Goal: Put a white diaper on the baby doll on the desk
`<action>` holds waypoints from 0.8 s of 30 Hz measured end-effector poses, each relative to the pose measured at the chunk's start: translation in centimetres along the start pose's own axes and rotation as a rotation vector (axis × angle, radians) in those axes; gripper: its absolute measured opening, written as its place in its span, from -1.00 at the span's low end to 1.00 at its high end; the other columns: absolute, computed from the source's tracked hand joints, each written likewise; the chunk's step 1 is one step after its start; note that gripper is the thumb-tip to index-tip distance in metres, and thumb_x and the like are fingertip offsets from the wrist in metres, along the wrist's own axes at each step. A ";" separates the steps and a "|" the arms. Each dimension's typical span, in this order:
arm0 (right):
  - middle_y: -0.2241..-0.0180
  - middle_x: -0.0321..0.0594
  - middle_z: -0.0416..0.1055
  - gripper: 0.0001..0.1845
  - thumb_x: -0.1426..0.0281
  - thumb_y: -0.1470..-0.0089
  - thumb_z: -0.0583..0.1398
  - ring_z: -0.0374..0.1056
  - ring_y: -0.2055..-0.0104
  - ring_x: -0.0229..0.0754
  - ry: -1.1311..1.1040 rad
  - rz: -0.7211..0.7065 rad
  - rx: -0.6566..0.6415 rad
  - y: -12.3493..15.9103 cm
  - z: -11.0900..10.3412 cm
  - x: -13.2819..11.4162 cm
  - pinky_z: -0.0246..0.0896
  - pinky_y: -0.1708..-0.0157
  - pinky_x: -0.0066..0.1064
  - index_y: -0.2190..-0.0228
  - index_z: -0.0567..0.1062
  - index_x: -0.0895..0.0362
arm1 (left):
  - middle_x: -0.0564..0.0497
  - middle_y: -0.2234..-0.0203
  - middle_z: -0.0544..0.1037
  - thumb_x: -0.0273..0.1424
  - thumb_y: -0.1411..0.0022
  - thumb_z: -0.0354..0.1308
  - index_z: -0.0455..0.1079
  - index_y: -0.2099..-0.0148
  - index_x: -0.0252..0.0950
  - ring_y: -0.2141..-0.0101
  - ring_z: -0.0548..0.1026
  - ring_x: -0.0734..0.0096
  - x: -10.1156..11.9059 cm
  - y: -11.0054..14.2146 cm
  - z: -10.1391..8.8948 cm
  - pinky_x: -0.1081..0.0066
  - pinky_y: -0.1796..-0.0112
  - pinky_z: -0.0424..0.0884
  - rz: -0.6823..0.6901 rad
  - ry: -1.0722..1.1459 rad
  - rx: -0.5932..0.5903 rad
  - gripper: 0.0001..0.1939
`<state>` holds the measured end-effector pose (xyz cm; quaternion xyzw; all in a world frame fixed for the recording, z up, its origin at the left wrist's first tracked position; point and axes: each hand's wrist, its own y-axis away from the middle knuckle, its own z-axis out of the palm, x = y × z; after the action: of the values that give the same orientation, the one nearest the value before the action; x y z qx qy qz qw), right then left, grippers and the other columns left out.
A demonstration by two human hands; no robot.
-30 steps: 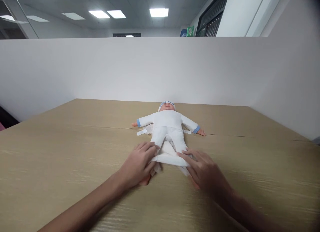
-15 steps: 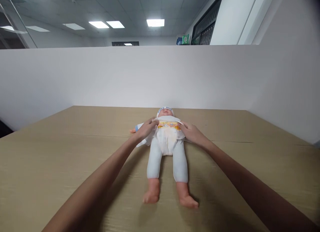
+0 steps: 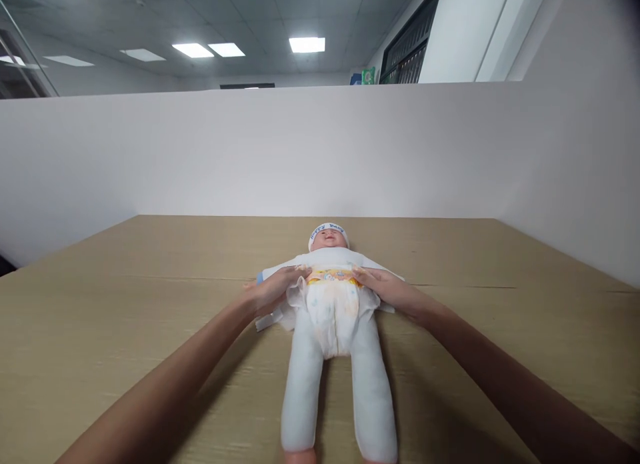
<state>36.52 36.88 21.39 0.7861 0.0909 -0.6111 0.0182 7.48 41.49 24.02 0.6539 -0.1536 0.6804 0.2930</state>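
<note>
A baby doll (image 3: 327, 259) in a white outfit and a "Happy Baby" headband lies on its back with its feet toward me. Over its hips is a white diaper (image 3: 333, 317), its orange patterned waistband across the belly. My left hand (image 3: 276, 287) rests at the left end of this waistband, fingers stretched flat against it. At the right end, my right hand (image 3: 387, 285) lies with its fingers extended over the band's edge. The diaper's loose side wings spread out beneath and beside both hands. Cropped by the lower frame edge are the doll's feet.
The doll lies on a brown tabletop (image 3: 175, 251) with a seam running across it. A white partition (image 3: 225, 157) rises behind, and a white wall (image 3: 575, 171) closes the right side.
The doll appears larger and lower in view, its face now showing more and its feet cut off. Both hands stay at the waistband, with their fingers lying flatter on it.
</note>
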 end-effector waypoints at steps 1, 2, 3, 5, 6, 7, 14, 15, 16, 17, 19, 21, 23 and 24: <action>0.10 -0.09 0.73 -0.40 -0.20 -0.27 0.27 0.66 0.04 0.07 0.024 -0.004 -0.011 0.5 -0.1 0.0 0.65 0.03 -0.16 0.15 0.73 0.07 | -0.10 0.20 0.71 -0.03 -0.19 0.50 0.58 0.09 -0.27 0.11 0.65 0.08 0.0 0.6 0.1 0.23 0.06 0.52 -0.011 -0.015 0.005 -0.56; 0.08 -0.10 0.72 -0.40 -0.19 -0.27 0.28 0.65 0.04 0.06 0.056 -0.011 0.000 0.9 -0.2 0.0 0.64 0.05 -0.19 0.14 0.71 0.07 | -0.08 0.23 0.69 -0.01 -0.18 0.50 0.56 0.13 -0.27 0.16 0.64 0.13 0.1 1.0 0.2 0.25 0.10 0.51 -0.012 -0.044 0.017 -0.54; 0.06 -0.09 0.72 -0.41 -0.18 -0.26 0.29 0.65 0.03 0.05 0.093 -0.024 0.035 1.1 -0.3 0.1 0.63 0.07 -0.21 0.11 0.69 0.08 | -0.07 0.24 0.68 0.03 -0.18 0.49 0.56 0.15 -0.27 0.19 0.62 0.18 0.2 1.3 0.1 0.28 0.14 0.49 -0.002 -0.091 0.045 -0.52; 0.05 -0.06 0.71 -0.45 -0.12 -0.25 0.28 0.65 0.05 0.02 0.172 -0.068 0.178 1.4 -0.6 0.4 0.61 0.11 -0.25 0.07 0.62 0.10 | -0.07 0.19 0.68 0.07 -0.18 0.45 0.55 0.07 -0.26 0.20 0.59 0.21 0.7 1.7 -0.2 0.28 0.17 0.47 0.032 -0.204 0.145 -0.47; 0.06 -0.04 0.71 -0.47 -0.08 -0.27 0.26 0.65 0.07 0.00 0.210 -0.083 0.249 1.7 -0.8 0.6 0.59 0.12 -0.26 0.06 0.59 0.11 | -0.09 0.13 0.69 0.08 -0.19 0.42 0.54 -0.01 -0.25 0.17 0.59 0.20 1.0 1.8 -0.4 0.26 0.14 0.47 0.053 -0.254 0.200 -0.44; 0.08 -0.03 0.70 -0.51 -0.05 -0.29 0.24 0.65 0.10 -0.02 0.253 -0.088 0.307 2.1 -1.0 0.8 0.57 0.13 -0.26 0.07 0.57 0.11 | -0.11 0.05 0.69 0.07 -0.21 0.38 0.52 -0.08 -0.24 0.13 0.59 0.18 1.3 1.9 -0.6 0.23 0.09 0.48 0.074 -0.295 0.250 -0.41; 0.38 -0.18 0.57 -0.67 0.07 -0.31 0.23 0.47 0.33 -0.05 0.648 -0.112 0.466 7.6 -1.3 4.1 0.22 0.32 -0.33 0.28 0.56 0.06 | -0.11 -0.12 0.61 -0.02 -0.43 0.21 0.52 -0.05 -0.19 -0.14 0.49 0.02 3.4 3.4 3.4 0.07 -0.19 0.36 0.375 -0.647 0.396 -0.62; 0.41 -0.20 0.53 -0.70 0.09 -0.30 0.25 0.45 0.31 -0.04 0.689 -0.117 0.467 8.1 -1.3 4.7 0.18 0.32 -0.35 0.29 0.56 0.06 | -0.10 -0.11 0.62 -0.05 -0.46 0.18 0.53 -0.05 -0.18 -0.14 0.49 0.01 3.5 3.2 4.6 0.05 -0.20 0.35 0.456 -0.746 0.362 -0.65; 0.44 -0.22 0.49 -0.72 0.11 -0.29 0.26 0.45 0.29 -0.03 0.723 -0.119 0.467 8.4 -1.2 5.2 0.16 0.32 -0.36 0.30 0.56 0.06 | -0.10 -0.10 0.63 -0.08 -0.49 0.15 0.54 -0.05 -0.18 -0.15 0.49 0.00 3.5 3.0 5.9 0.04 -0.21 0.34 0.534 -0.849 0.310 -0.67; 0.44 -0.23 0.46 -0.74 0.13 -0.29 0.27 0.44 0.28 -0.02 0.752 -0.117 0.468 8.5 -1.1 5.7 0.14 0.32 -0.37 0.29 0.55 0.06 | -0.10 -0.09 0.64 -0.10 -0.51 0.13 0.55 -0.05 -0.18 -0.15 0.48 -0.01 3.4 2.6 7.1 0.02 -0.22 0.34 0.598 -0.942 0.255 -0.68; 0.42 -0.22 0.46 -0.75 0.15 -0.30 0.29 0.44 0.27 -0.03 0.793 -0.097 0.481 8.4 -0.8 6.3 0.11 0.33 -0.38 0.27 0.54 0.07 | -0.12 -0.07 0.65 -0.10 -0.53 0.13 0.57 -0.03 -0.18 -0.16 0.46 -0.04 3.0 1.6 9.1 -0.02 -0.23 0.33 0.645 -1.091 0.167 -0.68; 0.37 -0.20 0.49 -0.75 0.15 -0.31 0.30 0.45 0.29 -0.04 0.817 -0.059 0.507 8.1 -0.6 6.7 0.08 0.36 -0.37 0.25 0.52 0.09 | -0.14 -0.07 0.64 -0.05 -0.50 0.18 0.59 -0.02 -0.16 -0.16 0.43 -0.12 2.4 0.6 10.2 -0.09 -0.23 0.33 0.612 -1.211 0.156 -0.67; 0.33 -0.17 0.53 -0.74 0.14 -0.31 0.30 0.45 0.32 -0.05 0.830 -0.017 0.527 7.8 -0.5 6.8 0.05 0.39 -0.37 0.25 0.50 0.08 | -0.15 -0.08 0.62 -0.03 -0.43 0.25 0.61 -0.04 -0.14 -0.16 0.40 -0.17 1.9 0.0 10.7 -0.15 -0.22 0.32 0.560 -1.271 0.196 -0.65; 0.32 -0.17 0.54 -0.73 0.14 -0.31 0.31 0.45 0.34 -0.05 0.833 0.002 0.532 7.7 -0.4 6.9 0.04 0.40 -0.37 0.26 0.50 0.07 | -0.14 -0.08 0.61 -0.04 -0.40 0.29 0.61 -0.05 -0.14 -0.15 0.39 -0.18 1.7 -0.2 10.8 -0.17 -0.22 0.32 0.544 -1.283 0.218 -0.65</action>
<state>39.84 30.20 14.23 0.9412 -0.0695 -0.2468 -0.2202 16.25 35.59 26.67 0.8901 -0.3850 0.2211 -0.1029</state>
